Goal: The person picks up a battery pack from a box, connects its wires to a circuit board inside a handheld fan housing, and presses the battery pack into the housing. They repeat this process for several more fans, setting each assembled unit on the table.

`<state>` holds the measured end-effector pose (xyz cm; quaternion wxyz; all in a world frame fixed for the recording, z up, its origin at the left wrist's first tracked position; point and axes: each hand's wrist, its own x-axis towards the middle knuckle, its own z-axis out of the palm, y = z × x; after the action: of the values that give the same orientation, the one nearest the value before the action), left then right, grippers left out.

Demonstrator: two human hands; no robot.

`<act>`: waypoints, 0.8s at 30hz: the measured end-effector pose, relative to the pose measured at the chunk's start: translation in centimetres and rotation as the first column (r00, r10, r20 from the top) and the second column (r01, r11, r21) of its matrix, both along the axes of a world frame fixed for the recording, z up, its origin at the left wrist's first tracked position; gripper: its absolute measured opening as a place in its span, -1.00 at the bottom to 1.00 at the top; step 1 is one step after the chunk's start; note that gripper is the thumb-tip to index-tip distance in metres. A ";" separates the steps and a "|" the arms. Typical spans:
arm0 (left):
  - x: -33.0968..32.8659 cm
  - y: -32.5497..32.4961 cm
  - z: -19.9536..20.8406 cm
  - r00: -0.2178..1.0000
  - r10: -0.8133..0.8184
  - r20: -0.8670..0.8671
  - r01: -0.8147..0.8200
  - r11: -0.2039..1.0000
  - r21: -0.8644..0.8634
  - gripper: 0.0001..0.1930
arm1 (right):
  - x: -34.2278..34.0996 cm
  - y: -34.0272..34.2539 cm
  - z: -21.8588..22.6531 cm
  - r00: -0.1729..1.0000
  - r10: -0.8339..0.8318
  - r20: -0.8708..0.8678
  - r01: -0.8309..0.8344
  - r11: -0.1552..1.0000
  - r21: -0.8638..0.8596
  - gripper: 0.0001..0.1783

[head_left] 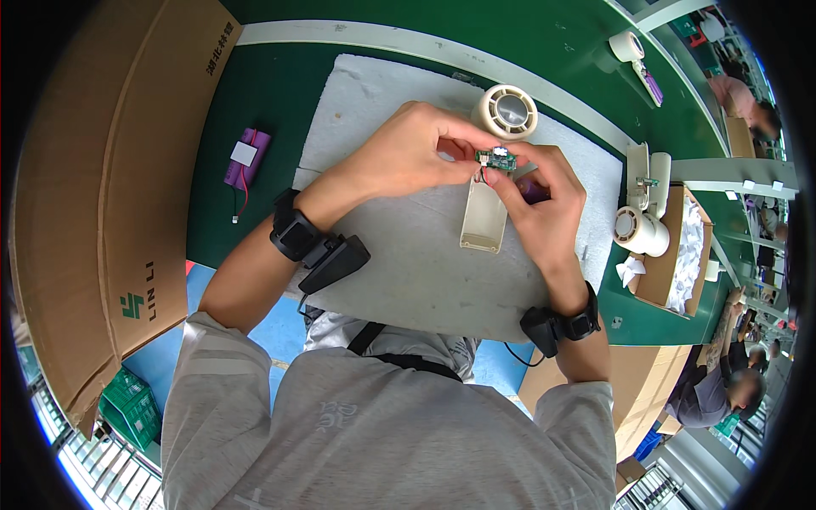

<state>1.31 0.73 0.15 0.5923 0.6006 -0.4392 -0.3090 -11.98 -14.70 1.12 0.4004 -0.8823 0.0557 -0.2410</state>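
A small green circuit board [499,159] is held up between my two hands over the grey mat [382,246]. My left hand [408,155] is closed, its thumb and forefinger pinching the board's left edge beside a white connector and thin red and black wires. My right hand [551,202] is closed too, gripping the board's right side, with a purple battery pack [533,188] partly hidden in its palm. Just beyond the fingers is a cream round fan head [508,112]. Below them an open cream handle shell [484,219] points toward me, its upper part covered by my fingers.
Another purple battery pack [247,158] with a wire lies left on the green table. A tall cardboard box [76,187] walls the left side. At right are a cream fan [642,232] and a carton [660,280] with white paper. Another fan [626,48] lies far right.
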 end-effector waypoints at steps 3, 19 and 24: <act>-0.1 0.1 0.1 0.995 0.012 -0.095 -0.008 0.999 0.035 -0.69 | -0.1 -0.1 -0.1 0.999 -0.025 -0.025 0.025 1.000 0.004 -0.64; -0.8 0.0 -0.5 0.994 0.101 0.045 -0.101 0.995 0.011 -0.75 | 0.1 0.4 0.3 0.997 -0.076 -0.018 0.076 0.997 -0.024 -0.64; -1.0 -0.1 -0.4 0.991 0.108 0.074 -0.111 0.993 0.038 -0.75 | 0.1 0.4 0.4 0.995 -0.077 -0.067 0.079 0.997 0.023 -0.70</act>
<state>0.35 0.66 -0.22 0.5796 0.6468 -0.4198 -0.2634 -11.86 -14.28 1.48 0.4000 -0.8817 0.1063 -0.2265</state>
